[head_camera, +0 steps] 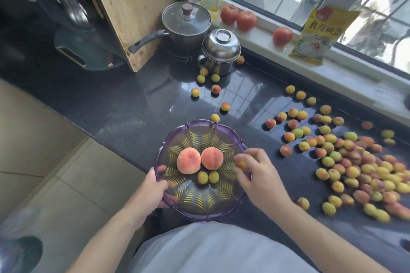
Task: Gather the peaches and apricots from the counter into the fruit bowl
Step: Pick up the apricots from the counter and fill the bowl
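on my feed, the purple translucent ribbed plastic fruit bowl point(188, 205) sits half over the edge of the dark speckled stone counter point(137, 104), holding two large pink-orange peaches point(188, 160) side by side and two small yellow-green apricots point(208, 177) just below them. my left hand point(153, 186) grips the bowl's near-left rim, thumb hooked inside. my right hand point(257, 175) hovers over the right rim, fingers curled round a small orange apricot in hand point(240, 163). dozens of loose yellow, green and blushed-red apricots on the counter point(355, 162) lie scattered to the right, a few strays near the lidded steel pot point(219, 52).
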The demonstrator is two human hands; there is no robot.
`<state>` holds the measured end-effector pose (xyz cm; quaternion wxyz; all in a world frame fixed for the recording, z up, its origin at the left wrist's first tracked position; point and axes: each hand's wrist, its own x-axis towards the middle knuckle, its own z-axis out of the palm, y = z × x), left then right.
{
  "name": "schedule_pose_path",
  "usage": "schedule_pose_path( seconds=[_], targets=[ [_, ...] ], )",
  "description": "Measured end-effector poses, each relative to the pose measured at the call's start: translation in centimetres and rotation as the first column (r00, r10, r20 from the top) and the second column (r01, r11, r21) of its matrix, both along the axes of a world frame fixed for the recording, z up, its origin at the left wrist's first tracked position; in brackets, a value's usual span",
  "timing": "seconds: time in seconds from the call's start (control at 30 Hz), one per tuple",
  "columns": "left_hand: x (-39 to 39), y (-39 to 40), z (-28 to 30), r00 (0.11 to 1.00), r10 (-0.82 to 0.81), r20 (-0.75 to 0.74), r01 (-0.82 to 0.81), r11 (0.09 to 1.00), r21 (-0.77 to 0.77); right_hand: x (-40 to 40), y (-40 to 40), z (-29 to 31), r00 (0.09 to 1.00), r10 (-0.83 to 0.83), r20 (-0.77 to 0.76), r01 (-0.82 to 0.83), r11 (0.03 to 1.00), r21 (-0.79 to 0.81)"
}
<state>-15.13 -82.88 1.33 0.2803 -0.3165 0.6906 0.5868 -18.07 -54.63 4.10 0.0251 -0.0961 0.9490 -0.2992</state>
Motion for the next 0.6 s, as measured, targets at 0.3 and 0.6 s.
schedule_pose_path(
  seconds=[0.3, 0.6],
  targets=[
    [0.2, 0.2, 0.8, 1.000, -0.006, -0.024, 0.006, 1.000, 0.002, -0.3, -4.1, -3.0, 0.982, 0.136, 0.135, -0.178, 0.903, 0.390],
    [0.3, 0.1, 0.5, 1.000, -0.009, -0.021, 0.009, 1.000, 0.014, -1.2, -4.6, -4.0, 0.969, 0.152, 0.193, -0.227, 0.859, 0.458]
  ],
)
